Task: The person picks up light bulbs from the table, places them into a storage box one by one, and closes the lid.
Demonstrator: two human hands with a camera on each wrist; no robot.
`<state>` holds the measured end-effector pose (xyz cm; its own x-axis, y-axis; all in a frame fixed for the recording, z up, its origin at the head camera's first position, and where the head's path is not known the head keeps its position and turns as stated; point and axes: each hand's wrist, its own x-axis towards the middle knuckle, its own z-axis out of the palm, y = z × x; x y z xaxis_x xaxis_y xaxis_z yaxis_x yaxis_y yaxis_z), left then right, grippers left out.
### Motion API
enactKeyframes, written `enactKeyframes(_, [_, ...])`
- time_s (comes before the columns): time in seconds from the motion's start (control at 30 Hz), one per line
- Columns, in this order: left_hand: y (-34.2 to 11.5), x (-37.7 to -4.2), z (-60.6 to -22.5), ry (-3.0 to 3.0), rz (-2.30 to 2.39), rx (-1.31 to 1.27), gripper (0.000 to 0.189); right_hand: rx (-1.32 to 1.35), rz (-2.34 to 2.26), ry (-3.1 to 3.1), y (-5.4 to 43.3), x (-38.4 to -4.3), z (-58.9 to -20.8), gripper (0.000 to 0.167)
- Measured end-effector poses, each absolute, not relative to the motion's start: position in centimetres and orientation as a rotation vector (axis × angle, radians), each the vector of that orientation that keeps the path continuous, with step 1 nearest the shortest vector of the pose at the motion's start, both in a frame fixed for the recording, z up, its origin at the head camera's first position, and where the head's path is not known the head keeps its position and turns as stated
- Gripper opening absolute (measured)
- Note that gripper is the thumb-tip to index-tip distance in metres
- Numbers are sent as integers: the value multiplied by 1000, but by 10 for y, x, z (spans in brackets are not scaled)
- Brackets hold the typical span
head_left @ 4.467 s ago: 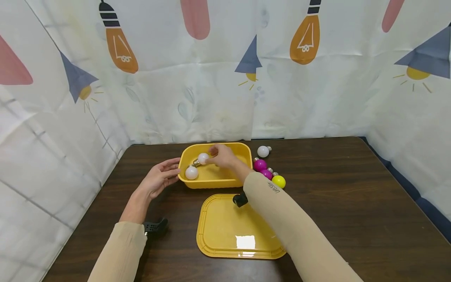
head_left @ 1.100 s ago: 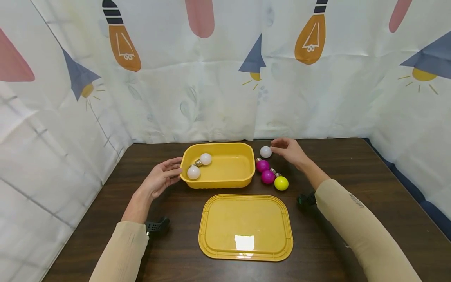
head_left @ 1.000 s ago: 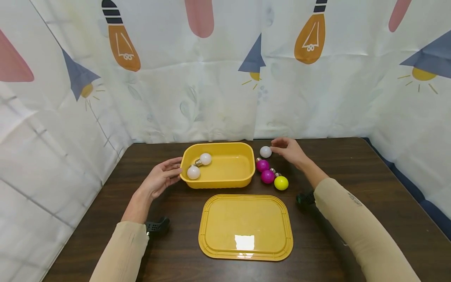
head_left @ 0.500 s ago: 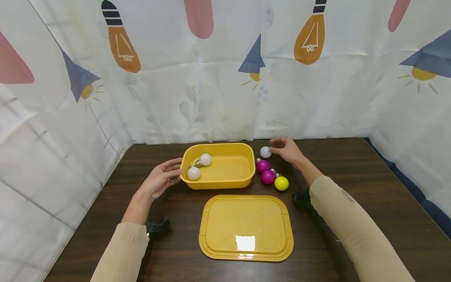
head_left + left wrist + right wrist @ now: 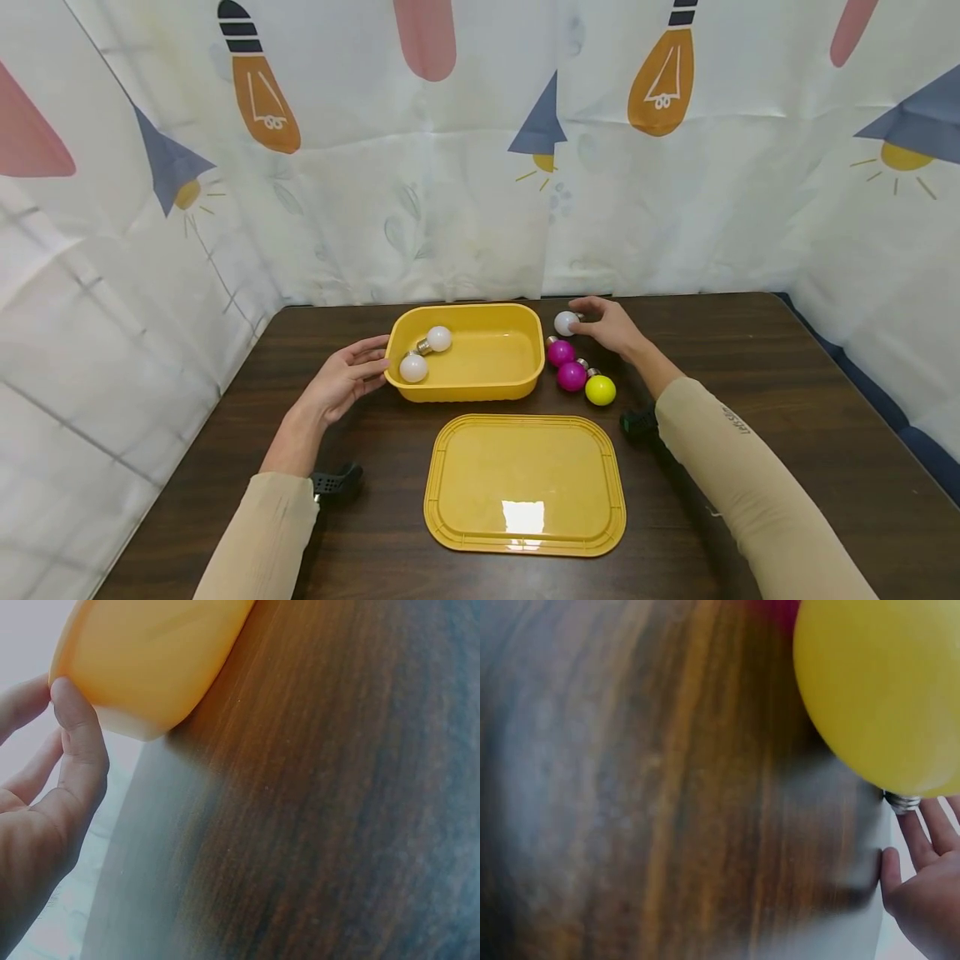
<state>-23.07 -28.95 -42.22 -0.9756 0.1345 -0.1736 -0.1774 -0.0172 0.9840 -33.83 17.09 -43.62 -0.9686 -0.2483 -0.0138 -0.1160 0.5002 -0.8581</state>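
Note:
My left hand (image 5: 347,379) is at the left end of the yellow bin (image 5: 487,390); its fingertips and thumb touch the outside near the rim, the fingers fairly straight. Two white light bulbs (image 5: 413,367) with metal screw bases lie in the bin's left part. Right of the bin, my right hand (image 5: 611,325) is over a third white bulb (image 5: 565,323) on the table. Its thumb overlaps the globe and its index finger is above the base, with a gap between them. In the right wrist view a yellow bulb (image 5: 885,682) covers part of that hand.
Two magenta bulbs (image 5: 572,377) and the yellow bulb lie in a slanting row at the bin's right. A flat yellow tray (image 5: 525,475) lies in front of the bin on the dark wooden table (image 5: 750,400). Patterned cloth (image 5: 465,208) hangs behind.
Earlier my right hand was inside the bin at a white bulb; it then went right to the bulb outside. Lately its thumb and index finger have come slightly left around that bulb. The left hand stays.

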Motion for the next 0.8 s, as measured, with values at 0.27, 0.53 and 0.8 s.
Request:
enactKeyframes(0.27, [-291,-230,-421,2026,2111,-45,62,-298,-1471,2576,169,-336,-438,50])
enactKeyframes(0.53, [-291,-230,-422,2028,2106,-39,64,-281,-1472,2578,169,-335,-440,49])
enactKeyframes(0.8, [-290,-230,-423,2033,2105,-42,61,-279,-1484,2588,171,-334,-439,48])
